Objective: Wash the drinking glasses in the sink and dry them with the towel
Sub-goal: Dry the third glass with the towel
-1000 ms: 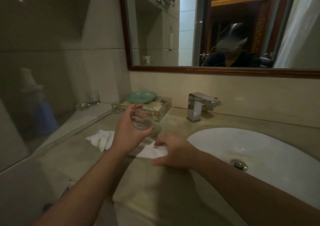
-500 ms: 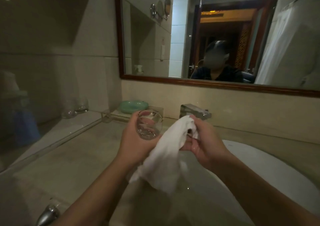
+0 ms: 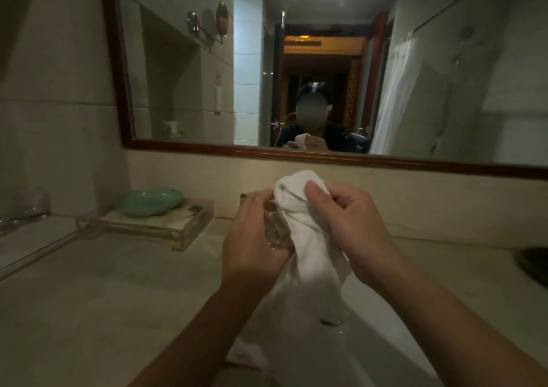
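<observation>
My left hand (image 3: 255, 238) grips a clear drinking glass (image 3: 275, 232) above the near side of the sink. My right hand (image 3: 353, 223) holds a white towel (image 3: 308, 253), bunched over the glass's mouth with my thumb pressing on top. The towel's loose end hangs down over the white sink basin (image 3: 385, 342). Most of the glass is hidden by my fingers and the cloth. The sink drain (image 3: 329, 322) shows just under the hanging towel.
A green soap dish (image 3: 149, 201) rests on a clear tray (image 3: 178, 226) at the back left of the beige counter (image 3: 103, 297). Glassware stands blurred on the far left ledge (image 3: 26, 209). A wood-framed mirror (image 3: 326, 154) spans the wall; a dark object (image 3: 533, 263) lies at right.
My right hand lifted the towel off the counter and brought it onto the glass in my left hand; both hands now meet higher, and the view has tilted up.
</observation>
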`<state>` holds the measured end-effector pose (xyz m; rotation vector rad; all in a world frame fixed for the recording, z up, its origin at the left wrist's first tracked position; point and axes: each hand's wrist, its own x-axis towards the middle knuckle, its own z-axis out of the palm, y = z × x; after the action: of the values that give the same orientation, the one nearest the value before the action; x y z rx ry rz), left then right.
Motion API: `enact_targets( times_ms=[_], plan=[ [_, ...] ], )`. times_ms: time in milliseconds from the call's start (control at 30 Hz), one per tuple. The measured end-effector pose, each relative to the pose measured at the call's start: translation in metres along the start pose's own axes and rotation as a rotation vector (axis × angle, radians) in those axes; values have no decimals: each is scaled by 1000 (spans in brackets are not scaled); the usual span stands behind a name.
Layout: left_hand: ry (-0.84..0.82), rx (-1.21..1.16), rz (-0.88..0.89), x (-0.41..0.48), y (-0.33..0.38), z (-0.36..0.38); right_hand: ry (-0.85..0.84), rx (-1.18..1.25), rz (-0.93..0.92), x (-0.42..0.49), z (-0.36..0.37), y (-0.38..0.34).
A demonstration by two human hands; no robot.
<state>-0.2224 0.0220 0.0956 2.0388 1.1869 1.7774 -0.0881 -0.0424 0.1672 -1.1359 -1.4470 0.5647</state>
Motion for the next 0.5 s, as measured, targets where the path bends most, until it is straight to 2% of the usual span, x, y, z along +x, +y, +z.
enact_targets(
  times_ms=[100, 233, 300, 367, 433, 500],
  plan=[
    [41, -21, 4, 5, -2, 4, -58, -358, -164, 0, -5, 13],
    [70, -38, 83, 6, -18, 3, -299, -654, -297, 7, -10, 26],
    [77, 40, 180, 11, -27, -2, -350, -841, -416, 13, -10, 38],
    [36, 178, 368, 15, -34, -6, -342, -1045, -547, 17, -6, 54],
    [-35, 305, 517, 18, -37, -9, -341, -1063, -666, 18, -2, 65],
    [-68, 354, 547, 21, -37, -13, -343, -967, -719, 15, -1, 68]
  ],
)
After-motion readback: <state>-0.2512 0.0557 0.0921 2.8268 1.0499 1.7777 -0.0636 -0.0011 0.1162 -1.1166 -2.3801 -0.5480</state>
